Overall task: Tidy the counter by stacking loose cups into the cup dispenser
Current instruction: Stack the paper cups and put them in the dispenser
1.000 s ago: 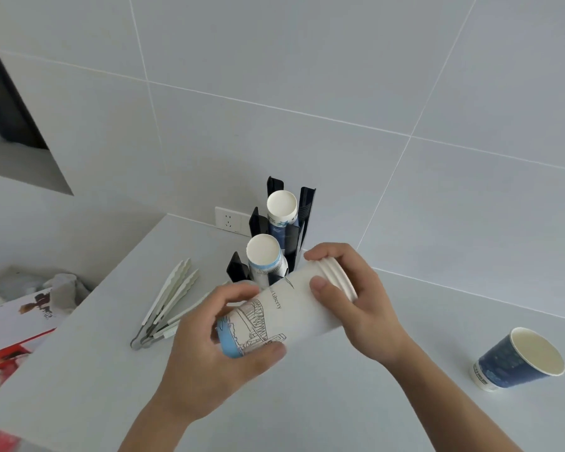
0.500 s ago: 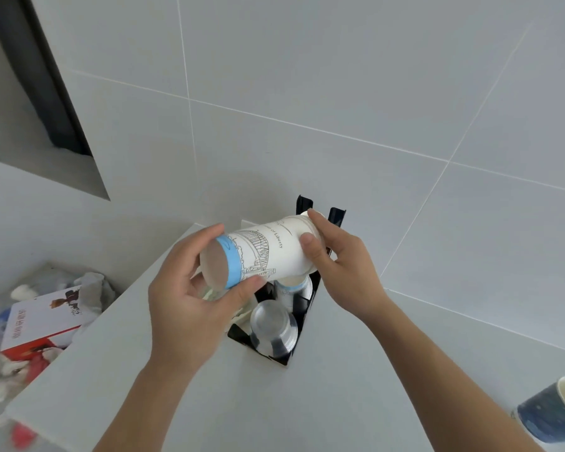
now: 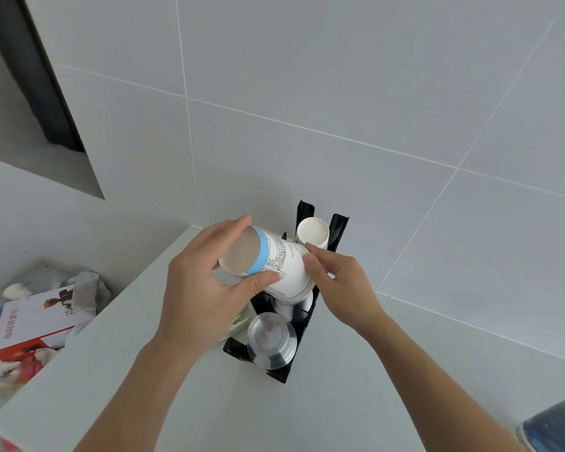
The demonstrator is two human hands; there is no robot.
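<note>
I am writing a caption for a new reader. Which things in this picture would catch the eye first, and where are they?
At the centre, both hands, the left hand and the right hand, hold a stack of white paper cups tilted, mouth down, over the black cup dispenser. An upturned clear plastic cup sits in the dispenser's front slot. A dark blue paper cup stands at the lower right edge.

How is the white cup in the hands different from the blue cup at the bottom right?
The white cup is held tilted over the dispenser by the left hand and right hand; the blue cup lies untouched on the counter. The white cup bears a line drawing and a light blue band; the blue cup is dark. Both look like paper cups.
</note>
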